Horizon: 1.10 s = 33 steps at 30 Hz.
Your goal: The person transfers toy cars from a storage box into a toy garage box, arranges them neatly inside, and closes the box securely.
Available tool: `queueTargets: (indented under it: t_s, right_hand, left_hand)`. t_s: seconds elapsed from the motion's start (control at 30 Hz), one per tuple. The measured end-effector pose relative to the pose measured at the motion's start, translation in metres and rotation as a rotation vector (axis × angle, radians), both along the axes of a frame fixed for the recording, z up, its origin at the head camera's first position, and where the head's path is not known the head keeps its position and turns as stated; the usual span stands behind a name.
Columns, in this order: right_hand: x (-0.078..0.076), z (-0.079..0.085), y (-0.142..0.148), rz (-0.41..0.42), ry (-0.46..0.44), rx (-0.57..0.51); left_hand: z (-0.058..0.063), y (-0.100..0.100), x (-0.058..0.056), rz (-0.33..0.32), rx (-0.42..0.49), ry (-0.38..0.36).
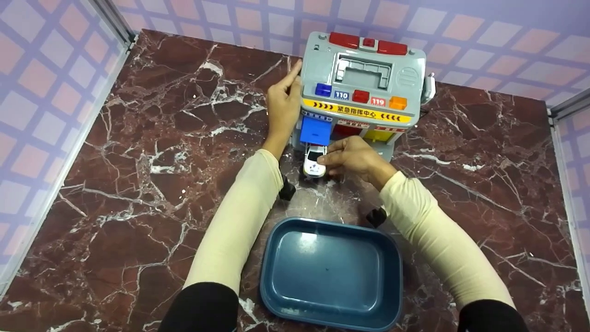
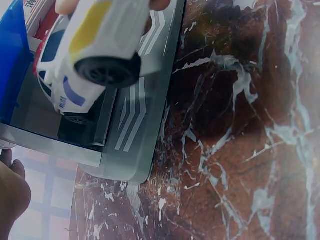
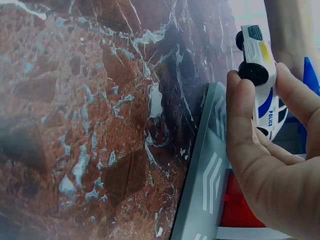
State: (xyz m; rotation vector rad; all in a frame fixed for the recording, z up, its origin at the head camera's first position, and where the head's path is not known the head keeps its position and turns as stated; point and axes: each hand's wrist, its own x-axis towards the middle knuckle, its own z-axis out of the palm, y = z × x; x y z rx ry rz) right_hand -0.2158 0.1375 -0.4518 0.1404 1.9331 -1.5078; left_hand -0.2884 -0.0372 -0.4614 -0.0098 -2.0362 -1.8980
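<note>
My right hand (image 1: pixel 357 158) pinches a white toy police car (image 1: pixel 315 165) between thumb and fingers. The car points partly into the left bay of a grey toy garage (image 1: pixel 318 69), under a raised blue door (image 1: pixel 315 132). In the right wrist view the toy police car (image 3: pixel 265 85) shows "POLICE" lettering and a yellow patch. Its wheels sit above the grey ramp in the left wrist view. My left hand (image 1: pixel 284 103) rests against the garage's left side, thumb and index finger extended; its other fingers are hard to make out.
A dark blue plastic tub (image 1: pixel 329 267) stands in front of the garage on the red marbled surface (image 1: pixel 193 184). A red door (image 3: pixel 242 202) and a yellow door (image 1: pixel 378 135) close the other bays. Checkered walls (image 1: pixel 258 20) border the surface.
</note>
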Motion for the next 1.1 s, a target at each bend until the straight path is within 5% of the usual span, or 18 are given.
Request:
queueTargets:
  t_s: [1.1]
  right_hand:
    - [-0.014, -0.015, -0.006, -0.044, -0.001, 0.017]
  left_hand:
    - [0.001, 0.0, 0.001, -0.001, 0.02, -0.01]
